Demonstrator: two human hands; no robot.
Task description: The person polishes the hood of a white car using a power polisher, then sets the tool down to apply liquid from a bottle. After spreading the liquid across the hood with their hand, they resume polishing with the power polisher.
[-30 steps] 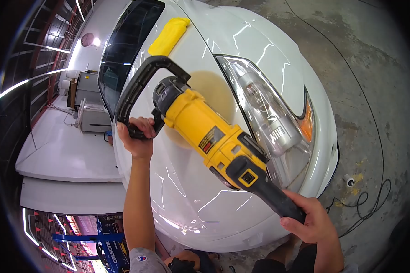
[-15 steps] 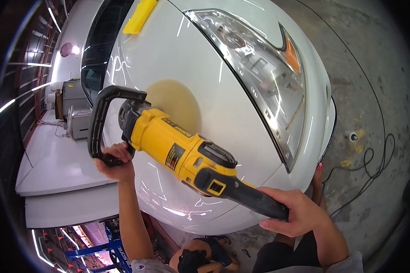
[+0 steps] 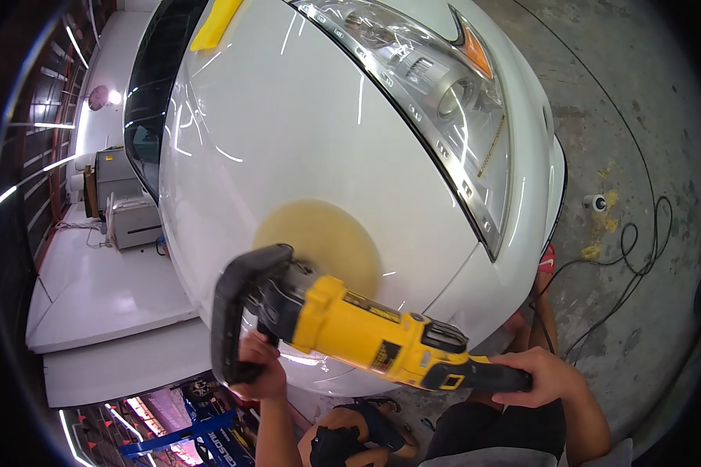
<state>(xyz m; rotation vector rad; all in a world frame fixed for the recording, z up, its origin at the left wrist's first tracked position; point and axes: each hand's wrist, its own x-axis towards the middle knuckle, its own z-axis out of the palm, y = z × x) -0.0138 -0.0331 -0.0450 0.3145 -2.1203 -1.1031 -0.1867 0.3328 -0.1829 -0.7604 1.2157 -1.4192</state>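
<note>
A yellow and black polisher (image 3: 366, 331) lies across the front of me, its round tan pad (image 3: 323, 233) against the glossy white car hood (image 3: 288, 140). The pad is blurred. My left hand (image 3: 261, 366) is closed around the lower part of the black loop handle at the polisher's head. My right hand (image 3: 545, 377) wraps the dark rear grip, near the bumper side of the car.
A clear headlight (image 3: 436, 86) borders the hood. Yellow cloth (image 3: 216, 23) lies on the hood's far side. Black cord (image 3: 639, 268) coils on the concrete floor near a small white bottle (image 3: 596, 203). Another person (image 3: 358, 432) is low beside the car.
Both hands have moved the polisher down and to the right in view, nearer to me. The pad has shifted along the hood toward the near edge. Both grips stay closed.
</note>
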